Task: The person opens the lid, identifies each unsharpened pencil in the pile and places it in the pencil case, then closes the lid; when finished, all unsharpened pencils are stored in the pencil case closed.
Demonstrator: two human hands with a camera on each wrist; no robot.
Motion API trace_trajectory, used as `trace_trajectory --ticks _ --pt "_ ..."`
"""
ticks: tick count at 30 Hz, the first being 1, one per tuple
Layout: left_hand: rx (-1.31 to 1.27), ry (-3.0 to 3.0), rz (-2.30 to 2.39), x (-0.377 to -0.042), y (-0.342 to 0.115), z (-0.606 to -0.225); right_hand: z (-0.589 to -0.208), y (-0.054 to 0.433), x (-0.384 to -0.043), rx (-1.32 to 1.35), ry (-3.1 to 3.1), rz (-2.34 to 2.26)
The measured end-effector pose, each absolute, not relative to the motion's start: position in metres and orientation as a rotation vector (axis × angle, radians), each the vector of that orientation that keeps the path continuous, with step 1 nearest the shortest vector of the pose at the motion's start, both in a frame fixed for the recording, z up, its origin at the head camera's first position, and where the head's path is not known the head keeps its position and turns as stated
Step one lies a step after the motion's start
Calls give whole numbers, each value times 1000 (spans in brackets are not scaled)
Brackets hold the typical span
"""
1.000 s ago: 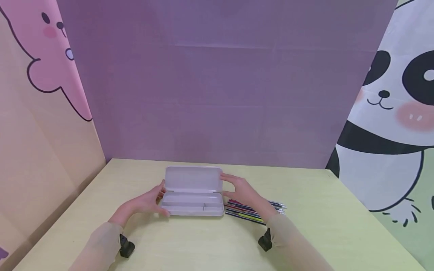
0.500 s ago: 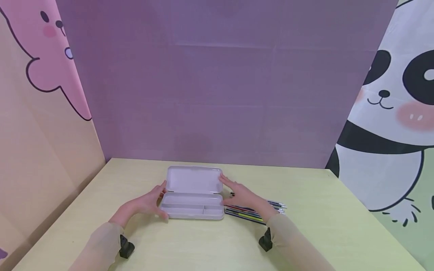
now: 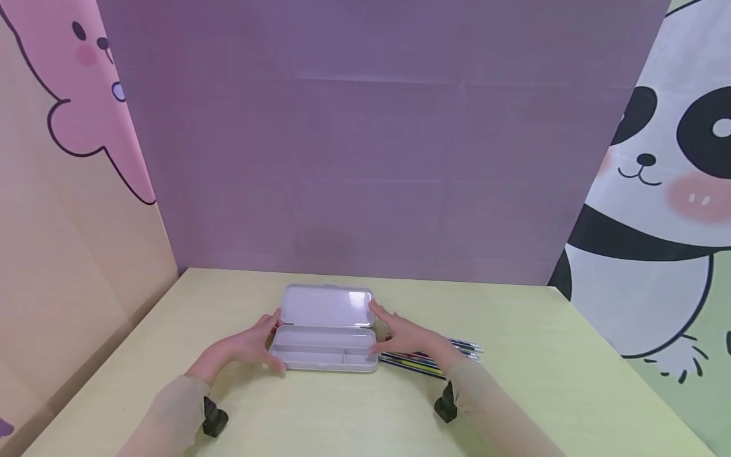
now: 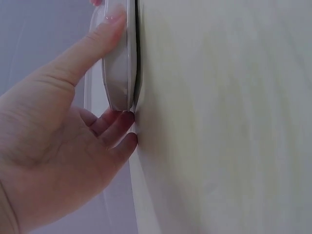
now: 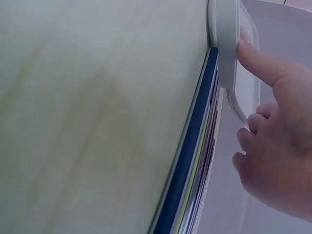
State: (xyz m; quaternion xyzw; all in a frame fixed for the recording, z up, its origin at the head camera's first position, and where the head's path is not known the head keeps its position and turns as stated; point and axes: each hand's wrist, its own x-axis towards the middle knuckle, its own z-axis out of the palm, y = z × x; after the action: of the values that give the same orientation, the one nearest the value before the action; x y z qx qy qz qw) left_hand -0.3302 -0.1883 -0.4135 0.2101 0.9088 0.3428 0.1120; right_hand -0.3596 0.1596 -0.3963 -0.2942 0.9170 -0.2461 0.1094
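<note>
A white pencil case (image 3: pixel 324 348) lies on the table with its hinged lid (image 3: pixel 320 306) tipped back. Its tray has a long compartment and smaller divided ones, with nothing visible inside. My left hand (image 3: pixel 248 343) holds the case's left end, thumb at the front corner and fingers curled by the back, as the left wrist view also shows. My right hand (image 3: pixel 408 334) touches the right end: the forefinger lies at the lid's edge, the thumb on the tray's rim. Several pencils (image 3: pixel 419 364) lie in a bundle beside the case, partly hidden under my right hand and forearm.
The pale wooden table (image 3: pixel 320 412) ends at a purple backdrop (image 3: pixel 365 158). A pink cartoon animal (image 3: pixel 80 108) is on the left wall and a panda picture (image 3: pixel 645 279) on the right. Black wrist cameras (image 3: pixel 214 417) hang below both sleeves.
The case has shifted slightly towards me, and its lid's angle has changed, now catching a bright reflection. My right fingers have slid a little lower with the lid. The left hand stays nearly still.
</note>
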Motion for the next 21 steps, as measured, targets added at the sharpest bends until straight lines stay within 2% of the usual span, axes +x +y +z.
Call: trace_trajectory --ticks 11,21 --pt "569 2618 1209 -344 -203 -415 -400 160 -364 -793 2654 -752" --pt "747 2566 1220 -353 -210 -417 -395 157 -365 -752 2647 -717"
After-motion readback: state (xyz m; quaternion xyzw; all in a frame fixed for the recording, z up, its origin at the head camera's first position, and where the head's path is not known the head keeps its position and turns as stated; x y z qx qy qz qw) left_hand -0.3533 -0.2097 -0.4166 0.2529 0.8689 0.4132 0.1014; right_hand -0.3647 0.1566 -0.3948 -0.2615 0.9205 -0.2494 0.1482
